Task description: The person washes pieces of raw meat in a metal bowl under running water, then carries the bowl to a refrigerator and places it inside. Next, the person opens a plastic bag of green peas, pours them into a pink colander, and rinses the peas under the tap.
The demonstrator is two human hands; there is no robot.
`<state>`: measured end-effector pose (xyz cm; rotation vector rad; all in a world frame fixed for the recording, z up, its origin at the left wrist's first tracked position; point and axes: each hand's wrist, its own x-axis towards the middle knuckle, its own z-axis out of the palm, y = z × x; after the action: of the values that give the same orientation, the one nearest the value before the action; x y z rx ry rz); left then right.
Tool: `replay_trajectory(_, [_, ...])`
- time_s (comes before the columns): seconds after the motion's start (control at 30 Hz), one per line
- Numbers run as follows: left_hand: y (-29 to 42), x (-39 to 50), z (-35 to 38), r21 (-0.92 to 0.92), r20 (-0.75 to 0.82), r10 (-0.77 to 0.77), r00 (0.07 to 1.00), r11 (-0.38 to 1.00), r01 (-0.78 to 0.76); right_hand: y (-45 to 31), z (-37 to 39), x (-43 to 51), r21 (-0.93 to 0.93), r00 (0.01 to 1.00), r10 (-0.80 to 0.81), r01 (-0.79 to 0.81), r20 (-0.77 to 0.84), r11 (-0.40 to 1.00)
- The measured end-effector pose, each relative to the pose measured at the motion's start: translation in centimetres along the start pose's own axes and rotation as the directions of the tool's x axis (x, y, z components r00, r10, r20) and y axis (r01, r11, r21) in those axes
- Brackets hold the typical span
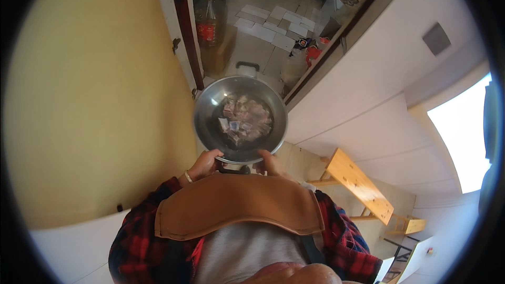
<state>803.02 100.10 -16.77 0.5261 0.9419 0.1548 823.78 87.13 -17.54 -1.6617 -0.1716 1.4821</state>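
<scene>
A wide steel wok [205,126] with two dark loop handles is held up in front of my body. Chunks of raw meat [246,118] lie in its bottom, seemingly in some liquid. My left hand [205,163] grips the near left rim, thumb on top and fingers beneath. On the near right part of the rim, my right hand [272,163] holds the same way. The near handle [234,170] shows between both hands; the far handle [247,65] points toward a doorway.
A dark red door frame [185,27] edges the opening ahead. Beyond it stand a large oil bottle [208,27] at left and bags [294,67] at right, with flat pieces [272,23] on the floor. A wooden bench [359,185] is at right, a yellow wall [98,86] at left.
</scene>
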Motion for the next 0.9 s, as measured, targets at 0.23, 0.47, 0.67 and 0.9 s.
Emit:
replay_trajectory(0.23, [10.7,9.3,-0.8,-0.133,-0.146,0.172,0.974,0.972,-0.192,-12.5,1.9,14.9,0.005,0.971,0.011,-0.013,0.241,1.0])
replay_trajectory(0.47, [25.0,21.1,-1.9,-0.097,-0.139,0.259,0.956,0.957,-0.273,-23.4,2.6,30.2,0.03,0.917,-0.054,0.046,0.396,0.998])
replay_trajectory(0.67, [34.8,31.0,2.9,0.014,-0.085,0.2,0.976,0.98,-0.199,-32.5,-1.1,36.6,0.174,0.962,-0.036,-0.012,0.27,0.985])
replay_trajectory(0.9, [45.0,43.6,6.4,0.05,-0.021,0.133,0.991,0.99,-0.132,-43.1,-4.2,44.9,0.323,0.985,0.045,-0.098,0.169,0.941])
